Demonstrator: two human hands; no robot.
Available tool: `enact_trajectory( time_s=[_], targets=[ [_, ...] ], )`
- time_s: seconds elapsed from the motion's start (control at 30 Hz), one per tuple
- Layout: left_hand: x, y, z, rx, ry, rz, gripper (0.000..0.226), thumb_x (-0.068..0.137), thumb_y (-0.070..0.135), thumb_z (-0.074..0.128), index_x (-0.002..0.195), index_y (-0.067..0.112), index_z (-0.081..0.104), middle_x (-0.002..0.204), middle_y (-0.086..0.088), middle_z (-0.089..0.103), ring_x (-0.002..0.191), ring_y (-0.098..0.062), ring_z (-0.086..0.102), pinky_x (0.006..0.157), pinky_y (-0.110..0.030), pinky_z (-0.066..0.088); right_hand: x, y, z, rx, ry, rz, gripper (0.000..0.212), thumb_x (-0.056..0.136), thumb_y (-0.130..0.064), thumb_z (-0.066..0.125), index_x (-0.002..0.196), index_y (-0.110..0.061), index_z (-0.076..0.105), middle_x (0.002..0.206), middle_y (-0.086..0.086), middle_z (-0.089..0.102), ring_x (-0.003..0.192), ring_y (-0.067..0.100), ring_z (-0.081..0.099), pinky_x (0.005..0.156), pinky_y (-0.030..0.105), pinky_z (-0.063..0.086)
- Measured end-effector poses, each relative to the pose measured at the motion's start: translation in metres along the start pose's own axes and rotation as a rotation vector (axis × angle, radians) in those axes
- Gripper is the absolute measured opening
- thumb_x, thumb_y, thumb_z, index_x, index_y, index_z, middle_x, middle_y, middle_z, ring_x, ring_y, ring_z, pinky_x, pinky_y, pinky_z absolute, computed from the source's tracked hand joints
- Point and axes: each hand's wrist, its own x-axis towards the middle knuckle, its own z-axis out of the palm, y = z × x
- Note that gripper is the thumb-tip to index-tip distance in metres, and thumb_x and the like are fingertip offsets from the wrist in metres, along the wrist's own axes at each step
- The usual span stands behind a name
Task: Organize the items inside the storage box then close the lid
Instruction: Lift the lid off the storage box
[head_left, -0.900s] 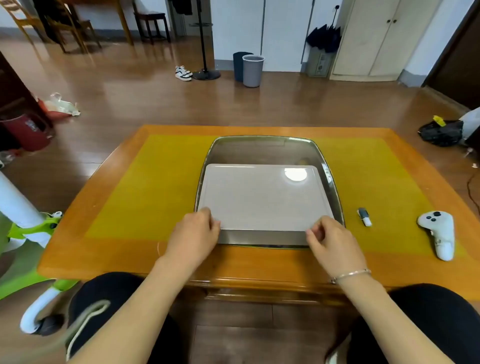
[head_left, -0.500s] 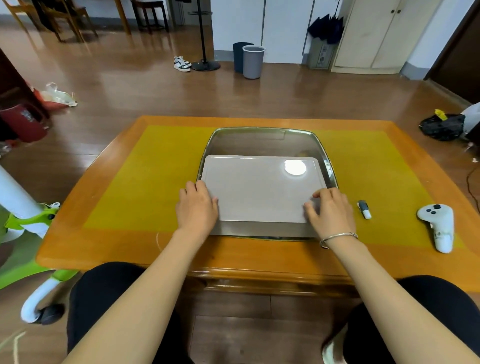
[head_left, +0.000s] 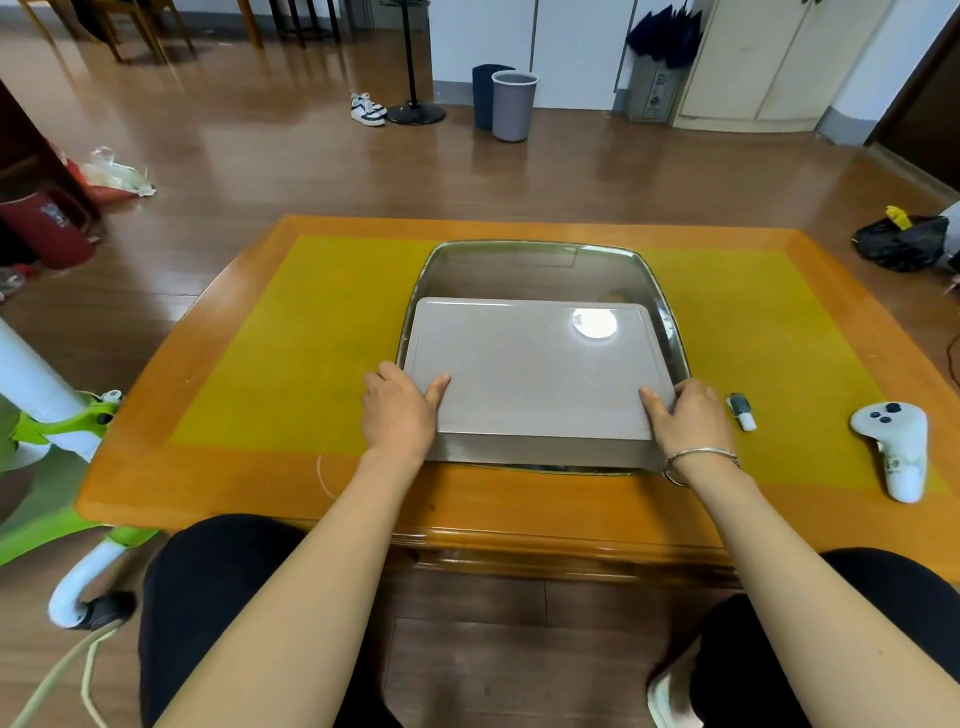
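Gripping lid (head_left: 530, 364) near corners: left hand (head_left: 397, 410), right hand (head_left: 693, 415); thumbs on top, other fingers curled over side edges.

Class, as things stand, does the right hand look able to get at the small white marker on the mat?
Probably yes: the marker lies just beside the right hand, nothing between, though that hand grips the lid.
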Motion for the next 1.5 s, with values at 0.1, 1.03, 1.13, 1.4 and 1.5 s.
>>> enact_trajectory(
  time_s=[0.1,1.03,1.13,1.4,1.5],
  targets=[
    [0.002,0.001,-0.002,0.017,-0.036,-0.044,0.075,0.084,0.059,0.059,0.124,-0.002,0.039,0.125,-0.021,0.048,0.111,-0.038,0.051,0.083,-0.042,0.044,-0.006,0.000,0.003,-0.013,0.042,0.009,0.045,0.092,-0.043,0.050,0.107,0.000,0.049,0.107,0.020,0.052,0.088,0.035,0.054,0.066,0.035,0.039],
    [-0.004,-0.002,0.000,-0.120,0.029,-0.068,0.077,0.080,0.053,0.068,0.118,-0.008,0.040,0.120,-0.023,0.053,0.108,-0.040,0.053,0.077,-0.040,0.042,-0.005,-0.001,0.006,-0.149,0.135,-0.022,0.051,0.093,-0.048,0.047,0.106,0.001,0.049,0.104,0.022,0.054,0.088,0.037,0.056,0.062,0.032,0.033],
    [-0.004,-0.005,0.000,-0.095,0.018,-0.025,0.076,0.080,0.054,0.066,0.119,-0.006,0.042,0.120,-0.022,0.052,0.108,-0.039,0.053,0.078,-0.040,0.042,-0.005,-0.002,0.006,-0.193,0.120,-0.018,0.052,0.094,-0.049,0.044,0.106,0.001,0.051,0.107,0.022,0.054,0.089,0.038,0.057,0.061,0.033,0.034],
    [-0.007,-0.004,0.000,-0.039,0.066,0.021,0.072,0.081,0.055,0.064,0.117,-0.004,0.042,0.120,-0.021,0.051,0.105,-0.038,0.053,0.071,-0.038,0.040,-0.018,-0.006,0.006,-0.222,0.189,-0.002,0.048,0.094,-0.047,0.045,0.109,-0.001,0.050,0.112,0.019,0.050,0.083,0.037,0.058,0.056,0.033,0.032],
    [-0.008,-0.003,0.000,-0.027,0.086,0.045,0.071,0.082,0.054,0.064,0.115,-0.005,0.042,0.117,-0.022,0.053,0.105,-0.039,0.053,0.075,-0.040,0.041,-0.020,-0.006,0.003,-0.163,0.201,0.004,0.048,0.093,-0.047,0.046,0.111,-0.002,0.049,0.112,0.019,0.049,0.085,0.038,0.057,0.057,0.034,0.034]
  ],
)
